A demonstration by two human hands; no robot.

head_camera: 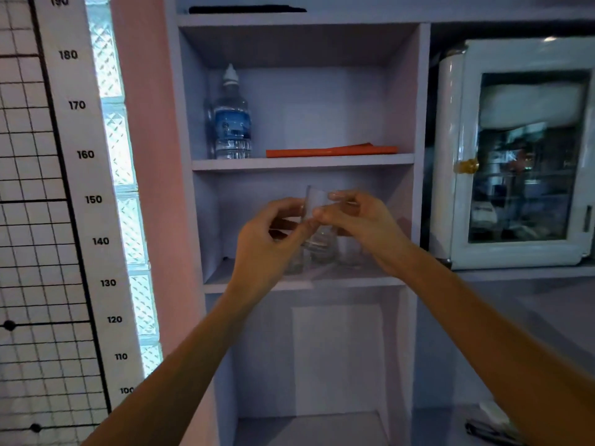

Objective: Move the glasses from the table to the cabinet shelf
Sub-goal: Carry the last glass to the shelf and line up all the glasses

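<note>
A clear drinking glass [317, 220] hangs between both hands inside the middle compartment of the cabinet, tilted a little. My left hand [267, 243] pinches its left side and my right hand [357, 220] grips its upper right rim. Below it, on the cabinet shelf [222, 283], stand other clear glasses: one under the held glass [322, 255] and one to the right [351, 255]. A further glass on the left is mostly hidden behind my left hand. The table does not show in this view.
On the shelf above stand a water bottle [231, 120] and a flat orange item [331, 151]. A white cabinet with a glass door [521, 156] sits to the right on a counter. A height chart [80, 188] covers the left wall. The bottom compartment [309, 423] holds nothing visible.
</note>
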